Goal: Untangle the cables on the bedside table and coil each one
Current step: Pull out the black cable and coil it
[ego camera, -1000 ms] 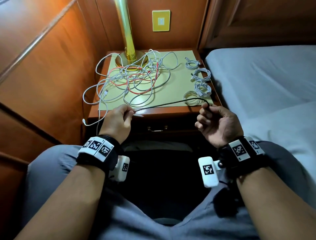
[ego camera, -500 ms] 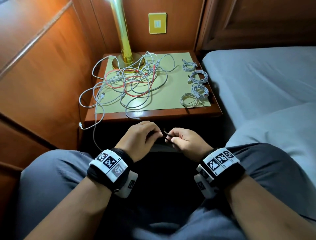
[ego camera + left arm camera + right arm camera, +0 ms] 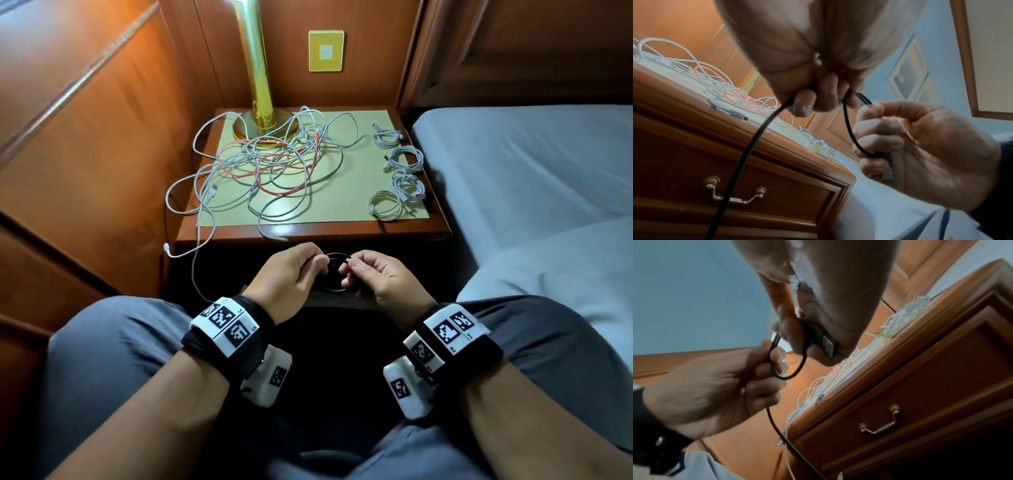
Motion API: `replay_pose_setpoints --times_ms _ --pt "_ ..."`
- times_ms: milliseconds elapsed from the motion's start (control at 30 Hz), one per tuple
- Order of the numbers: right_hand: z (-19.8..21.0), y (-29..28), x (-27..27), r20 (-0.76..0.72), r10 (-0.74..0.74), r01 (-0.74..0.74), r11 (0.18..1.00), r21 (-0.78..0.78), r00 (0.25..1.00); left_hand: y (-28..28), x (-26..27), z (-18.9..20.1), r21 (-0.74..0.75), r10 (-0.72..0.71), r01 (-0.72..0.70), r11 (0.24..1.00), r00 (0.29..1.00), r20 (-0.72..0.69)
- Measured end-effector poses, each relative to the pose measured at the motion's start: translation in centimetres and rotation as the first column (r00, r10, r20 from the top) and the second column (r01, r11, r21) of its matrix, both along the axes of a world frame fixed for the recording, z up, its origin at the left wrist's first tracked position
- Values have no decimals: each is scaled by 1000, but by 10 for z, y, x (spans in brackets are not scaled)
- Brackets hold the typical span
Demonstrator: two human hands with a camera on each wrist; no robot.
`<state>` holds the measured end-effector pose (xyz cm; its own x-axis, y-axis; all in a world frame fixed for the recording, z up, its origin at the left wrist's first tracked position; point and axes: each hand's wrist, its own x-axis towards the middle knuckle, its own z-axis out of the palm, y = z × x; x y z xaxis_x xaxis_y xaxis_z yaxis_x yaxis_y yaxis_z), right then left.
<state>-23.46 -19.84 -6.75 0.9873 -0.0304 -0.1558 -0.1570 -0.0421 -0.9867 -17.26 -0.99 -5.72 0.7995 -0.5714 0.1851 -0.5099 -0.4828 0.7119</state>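
Observation:
A black cable (image 3: 337, 255) is bent into a small loop between both hands, just below the bedside table's (image 3: 308, 233) front edge. My left hand (image 3: 294, 270) pinches the loop's left side, and the cable's long tail (image 3: 756, 138) drops from it. My right hand (image 3: 371, 275) curls round the right side and holds the USB plug (image 3: 827, 344) against the palm. On the table lies a tangle of white and red cables (image 3: 270, 171). Several coiled white cables (image 3: 406, 159) sit in a row along its right side.
A brass lamp (image 3: 260, 102) stands at the table's back, ringed by the tangle. One white cable (image 3: 195, 253) hangs off the front left corner. A bed (image 3: 531, 164) is on the right, a wood wall panel (image 3: 102, 154) on the left. The drawer handle (image 3: 733, 194) is below the top.
The hands were apart with the black cable stretched along the table's front edge. They came together lower, in front of the drawer, and the cable now forms a loop between them.

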Motion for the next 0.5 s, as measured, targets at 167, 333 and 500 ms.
replay_pose_setpoints --times_ms 167,333,500 --pt "-11 0 1 159 -29 77 950 -302 987 5 2 -1 -24 40 -40 999 999 31" --pt "-2 -7 3 70 75 -53 962 -266 995 6 3 2 -29 34 -33 999 999 40" --pt "-7 -11 4 95 18 22 915 -404 995 5 2 3 4 32 -32 999 998 -51"
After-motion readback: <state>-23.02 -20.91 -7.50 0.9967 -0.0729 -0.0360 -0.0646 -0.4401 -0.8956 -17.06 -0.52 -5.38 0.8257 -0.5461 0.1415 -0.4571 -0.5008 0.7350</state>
